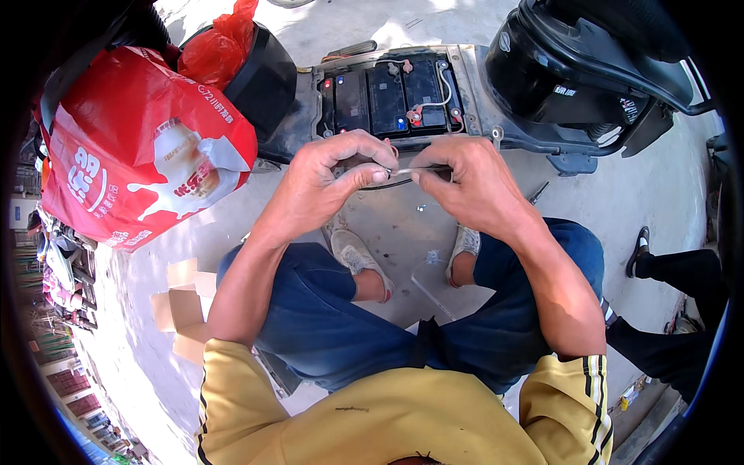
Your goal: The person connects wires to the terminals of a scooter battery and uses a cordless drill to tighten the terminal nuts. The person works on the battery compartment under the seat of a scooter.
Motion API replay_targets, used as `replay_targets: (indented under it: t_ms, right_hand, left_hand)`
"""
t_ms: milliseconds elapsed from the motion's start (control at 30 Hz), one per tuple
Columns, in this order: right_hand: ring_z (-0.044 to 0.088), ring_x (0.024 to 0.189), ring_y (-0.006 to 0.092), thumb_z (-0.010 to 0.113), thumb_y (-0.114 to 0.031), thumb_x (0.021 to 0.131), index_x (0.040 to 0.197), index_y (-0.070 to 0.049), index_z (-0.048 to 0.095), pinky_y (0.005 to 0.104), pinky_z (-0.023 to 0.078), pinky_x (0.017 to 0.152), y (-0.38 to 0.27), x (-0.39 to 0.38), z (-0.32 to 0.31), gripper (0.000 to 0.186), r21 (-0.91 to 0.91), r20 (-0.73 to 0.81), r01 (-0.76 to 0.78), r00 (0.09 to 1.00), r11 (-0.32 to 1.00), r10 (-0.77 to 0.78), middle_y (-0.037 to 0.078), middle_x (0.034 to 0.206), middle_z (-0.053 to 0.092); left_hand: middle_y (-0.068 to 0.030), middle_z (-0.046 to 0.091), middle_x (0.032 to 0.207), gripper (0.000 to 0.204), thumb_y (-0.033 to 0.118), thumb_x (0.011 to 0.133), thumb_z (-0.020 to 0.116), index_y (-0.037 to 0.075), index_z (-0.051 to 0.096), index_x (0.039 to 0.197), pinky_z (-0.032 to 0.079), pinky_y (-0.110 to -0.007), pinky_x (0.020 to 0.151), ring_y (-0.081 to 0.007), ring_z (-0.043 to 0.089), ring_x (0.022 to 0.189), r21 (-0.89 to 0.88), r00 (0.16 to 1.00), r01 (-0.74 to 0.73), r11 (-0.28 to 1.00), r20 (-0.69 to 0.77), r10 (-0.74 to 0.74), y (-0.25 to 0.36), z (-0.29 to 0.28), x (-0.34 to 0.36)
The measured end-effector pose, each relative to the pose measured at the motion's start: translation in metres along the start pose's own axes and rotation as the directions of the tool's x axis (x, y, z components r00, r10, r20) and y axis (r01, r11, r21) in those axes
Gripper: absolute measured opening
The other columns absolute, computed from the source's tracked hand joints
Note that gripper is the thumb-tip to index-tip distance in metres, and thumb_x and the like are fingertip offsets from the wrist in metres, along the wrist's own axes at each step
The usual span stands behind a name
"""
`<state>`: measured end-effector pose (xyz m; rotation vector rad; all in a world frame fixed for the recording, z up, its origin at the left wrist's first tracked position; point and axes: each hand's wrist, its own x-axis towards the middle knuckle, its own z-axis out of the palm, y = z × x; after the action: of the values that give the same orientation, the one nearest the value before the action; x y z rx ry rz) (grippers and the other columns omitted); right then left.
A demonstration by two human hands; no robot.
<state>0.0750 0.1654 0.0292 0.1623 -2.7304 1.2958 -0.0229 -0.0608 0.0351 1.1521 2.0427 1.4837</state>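
Sunlit concrete ground point(128, 318), cardboard box point(184, 310), black batteries point(353, 102), pinched thin wire point(405, 170)

Bright daylight washes out the ground point(128, 310) leftward; fisheye distortion bends blackened edges.

Both hands point(319, 177) pinch a thin wire point(404, 170) — black batteries point(353, 102) beyond.

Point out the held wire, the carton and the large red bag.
Held wire point(404, 171): head view, on its pale stretch.
Carton point(186, 308): head view, on a brown panel.
Large red bag point(128, 139): head view, on its printed side.
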Motion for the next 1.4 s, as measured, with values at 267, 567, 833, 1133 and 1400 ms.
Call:
replay_targets:
  t_ms: [267,567,833,1133,1400]
  right_hand:
    - [0.065,0.073,0.0349,0.073,-0.008,0.087,0.097,0.001,0.077,0.0436,0.050,0.067,-0.003,-0.011,0.011,0.014,-0.056,-0.048,0.057,0.997,0.997,-0.060,0.016,0.080,0.066]
    - [0.067,0.081,0.0329,0.076,-0.009,0.082,0.090,-0.004,0.075,0.0448,0.052,0.075,0.007,-0.009,0.013,0.008,-0.273,-0.097,0.204,0.966,0.940,-0.238,0.011,0.081,0.066]
    - [0.065,0.086,0.0276,0.076,-0.010,0.081,0.090,-0.007,0.071,0.0420,0.049,0.080,0.010,-0.009,0.013,0.011,-0.408,-0.084,0.254,0.946,0.877,-0.313,0.006,0.085,0.063]
    - [0.063,0.086,0.0243,0.081,-0.005,0.078,0.097,-0.008,0.075,0.0394,0.048,0.078,0.007,-0.014,0.015,0.021,-0.465,-0.088,0.276,0.931,0.841,-0.354,0.004,0.088,0.063]
    - [0.063,0.087,0.0242,0.081,-0.005,0.075,0.099,-0.008,0.075,0.0396,0.049,0.081,0.008,-0.012,0.020,0.025,-0.490,-0.107,0.308,0.907,0.816,-0.407,0.004,0.088,0.063]
  left_hand:
    - [-0.0139,0.065,0.127,0.012,-0.006,0.098,0.067,-0.004,0.071,0.109,0.058,-0.035,0.094,-0.0188,0.071,0.101,-0.167,0.979,0.066,0.984,-0.179,-0.096,-0.033,0.018,-0.008]
    - [-0.0180,0.060,0.136,0.015,-0.013,0.091,0.070,-0.008,0.073,0.105,0.062,-0.035,0.097,-0.0204,0.073,0.105,-0.243,0.979,0.123,0.962,-0.129,-0.158,-0.029,0.021,-0.002]
    - [-0.0183,0.059,0.139,0.016,-0.013,0.091,0.070,-0.008,0.073,0.105,0.062,-0.034,0.096,-0.0193,0.070,0.109,-0.255,0.973,0.143,0.956,-0.141,-0.183,-0.029,0.025,0.001]
    - [-0.0199,0.064,0.134,0.011,-0.006,0.094,0.074,-0.005,0.072,0.105,0.059,-0.035,0.093,-0.0192,0.071,0.103,-0.432,0.955,0.132,0.892,-0.186,-0.231,-0.040,0.025,-0.003]
    - [-0.0165,0.069,0.125,0.025,0.002,0.094,0.078,-0.004,0.067,0.116,0.058,-0.035,0.092,-0.0185,0.071,0.098,-0.508,0.941,0.178,0.843,-0.162,-0.296,-0.032,0.020,-0.001]
